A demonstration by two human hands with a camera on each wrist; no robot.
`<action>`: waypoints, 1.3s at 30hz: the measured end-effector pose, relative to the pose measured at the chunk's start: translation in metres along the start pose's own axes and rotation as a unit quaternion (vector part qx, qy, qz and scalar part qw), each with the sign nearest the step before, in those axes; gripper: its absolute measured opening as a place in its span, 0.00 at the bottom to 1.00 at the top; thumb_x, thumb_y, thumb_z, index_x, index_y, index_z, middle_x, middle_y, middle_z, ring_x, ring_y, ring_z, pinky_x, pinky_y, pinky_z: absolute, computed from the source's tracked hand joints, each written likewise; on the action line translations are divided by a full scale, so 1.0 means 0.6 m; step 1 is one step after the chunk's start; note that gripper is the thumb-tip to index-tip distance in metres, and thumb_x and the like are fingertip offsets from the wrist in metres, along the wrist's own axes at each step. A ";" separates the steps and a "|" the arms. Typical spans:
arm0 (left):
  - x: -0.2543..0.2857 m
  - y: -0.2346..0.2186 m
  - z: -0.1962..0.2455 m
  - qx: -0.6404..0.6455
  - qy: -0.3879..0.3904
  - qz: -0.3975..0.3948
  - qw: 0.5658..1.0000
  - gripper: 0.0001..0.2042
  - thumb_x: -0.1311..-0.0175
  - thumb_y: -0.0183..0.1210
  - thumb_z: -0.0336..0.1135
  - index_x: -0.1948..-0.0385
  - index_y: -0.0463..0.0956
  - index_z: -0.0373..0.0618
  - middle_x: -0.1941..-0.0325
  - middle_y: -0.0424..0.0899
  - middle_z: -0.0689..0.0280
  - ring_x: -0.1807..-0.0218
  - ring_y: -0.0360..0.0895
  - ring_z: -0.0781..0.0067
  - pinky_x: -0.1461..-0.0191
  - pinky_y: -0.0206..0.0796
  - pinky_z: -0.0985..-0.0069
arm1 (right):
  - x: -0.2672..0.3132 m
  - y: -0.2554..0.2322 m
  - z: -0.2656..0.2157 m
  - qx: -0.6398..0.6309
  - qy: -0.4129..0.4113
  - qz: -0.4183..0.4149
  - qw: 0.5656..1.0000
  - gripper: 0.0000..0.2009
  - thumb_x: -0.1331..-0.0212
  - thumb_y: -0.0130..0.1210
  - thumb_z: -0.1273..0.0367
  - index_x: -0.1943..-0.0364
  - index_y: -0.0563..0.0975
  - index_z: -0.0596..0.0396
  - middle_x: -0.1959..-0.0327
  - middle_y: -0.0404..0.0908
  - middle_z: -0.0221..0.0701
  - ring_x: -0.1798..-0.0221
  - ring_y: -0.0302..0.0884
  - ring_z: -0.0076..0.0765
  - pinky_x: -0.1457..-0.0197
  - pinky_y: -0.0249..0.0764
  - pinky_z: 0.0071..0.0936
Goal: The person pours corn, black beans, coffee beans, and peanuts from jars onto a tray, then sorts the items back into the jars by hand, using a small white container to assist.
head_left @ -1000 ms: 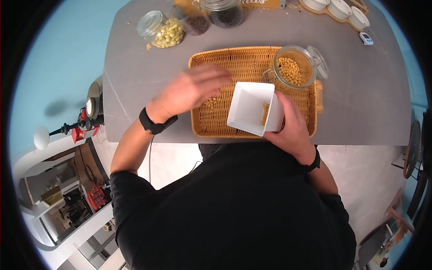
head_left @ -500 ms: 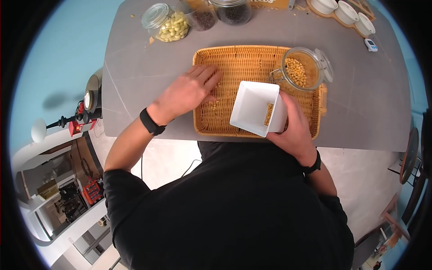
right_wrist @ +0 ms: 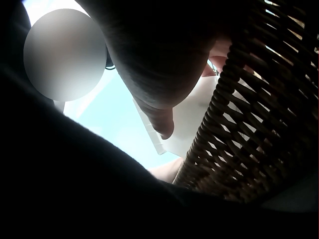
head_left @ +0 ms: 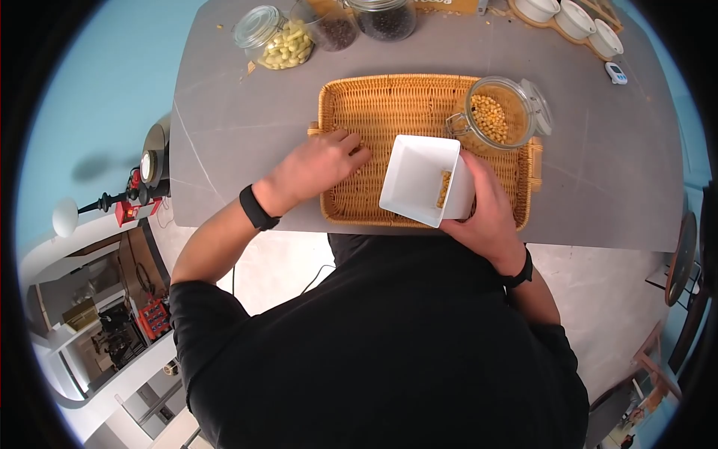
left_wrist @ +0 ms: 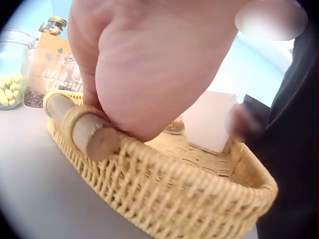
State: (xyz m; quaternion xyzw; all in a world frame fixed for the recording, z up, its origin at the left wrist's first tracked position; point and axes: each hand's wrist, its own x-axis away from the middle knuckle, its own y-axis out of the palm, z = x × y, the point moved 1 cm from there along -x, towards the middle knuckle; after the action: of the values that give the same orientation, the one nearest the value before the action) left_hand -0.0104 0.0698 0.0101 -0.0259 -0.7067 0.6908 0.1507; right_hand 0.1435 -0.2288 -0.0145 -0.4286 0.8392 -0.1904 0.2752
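My right hand [head_left: 486,209] grips a white square tub [head_left: 420,179] from its right side, thumb and fingers around the wall. The tub tilts with its mouth towards me, and some corn kernels [head_left: 443,190] lie inside. My left hand [head_left: 318,166] reaches over the left rim of the wicker basket [head_left: 404,81], its fingers curled together low over the woven floor. A few loose corn kernels [head_left: 357,171] show beside its fingertips; I cannot tell whether it pinches any. The left wrist view shows the palm's heel above the basket's handle [left_wrist: 94,137], the fingertips hidden behind the hand.
An open glass jar [head_left: 497,116] of corn kernels stands in the basket's far right corner. Beyond the basket are a jar of pale green beans [head_left: 280,45], two containers of dark beans [head_left: 385,19], white ramekins [head_left: 576,21] and a small timer [head_left: 616,72].
My left hand swept down into the basket's left side, then its spread fingers drew together and curled. The right hand keeps holding the tub in nearly the same spot.
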 end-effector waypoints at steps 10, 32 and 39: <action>-0.020 -0.061 -0.028 0.081 0.013 0.044 0.996 0.09 0.37 0.64 0.25 0.57 0.88 0.37 0.58 0.88 0.58 0.53 0.90 0.51 0.49 0.85 0.59 | 0.002 -0.002 -0.002 -0.007 0.023 -0.005 1.000 0.53 0.53 0.88 0.66 0.20 0.69 0.60 0.27 0.79 0.51 0.27 0.81 0.63 0.27 0.82 0.51; -0.015 -0.014 0.019 0.133 -0.086 0.070 0.985 0.20 0.37 0.75 0.30 0.42 0.85 0.43 0.50 0.83 0.59 0.41 0.86 0.52 0.40 0.84 0.57 | -0.002 -0.004 -0.006 0.007 -0.006 -0.004 1.000 0.52 0.52 0.87 0.67 0.20 0.68 0.60 0.27 0.79 0.50 0.27 0.81 0.63 0.27 0.82 0.52; -0.018 0.005 -0.007 0.152 -0.064 0.062 0.984 0.12 0.32 0.66 0.25 0.48 0.88 0.39 0.52 0.87 0.56 0.46 0.90 0.51 0.42 0.84 0.59 | -0.004 -0.003 -0.005 -0.002 -0.007 0.000 1.000 0.52 0.53 0.87 0.67 0.21 0.69 0.60 0.28 0.80 0.49 0.28 0.82 0.63 0.29 0.83 0.51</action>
State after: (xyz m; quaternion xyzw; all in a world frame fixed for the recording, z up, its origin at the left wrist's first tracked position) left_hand 0.0004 0.0714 0.0051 -0.0017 -0.5986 0.7985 0.0644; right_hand 0.1439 -0.2276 -0.0107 -0.4308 0.8373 -0.1858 0.2806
